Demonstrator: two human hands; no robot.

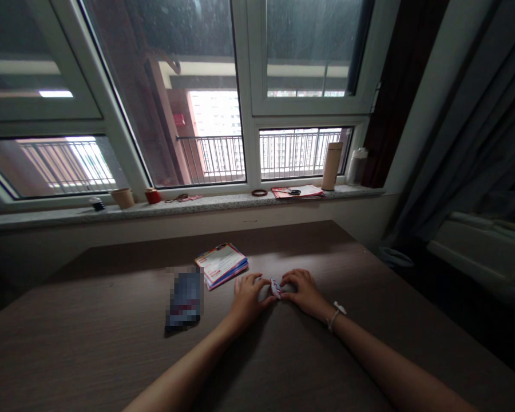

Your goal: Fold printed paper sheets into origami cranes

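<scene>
A small folded piece of printed paper (275, 288), white with red and blue marks, is between my two hands over the brown table. My left hand (247, 298) pinches its left side with thumb and fingers curved round. On the other side, the thumb and fingertips of my right hand (305, 293) close on its right edge. A pale band with a white knot circles my right wrist. Just beyond my left hand lies a stack of printed paper sheets (221, 264) with colourful edges. Left of that stack is a dark, flat, pixelated object (184, 300) whose kind is hidden.
Behind the brown table (111, 320) runs a stone windowsill (223, 201). On it stand a tan bottle (332, 166), a clear bottle (357, 167), a paper cup (123, 198) and a red spool (153, 195). Scissors (293, 191) rest on red-edged papers (311, 191) there.
</scene>
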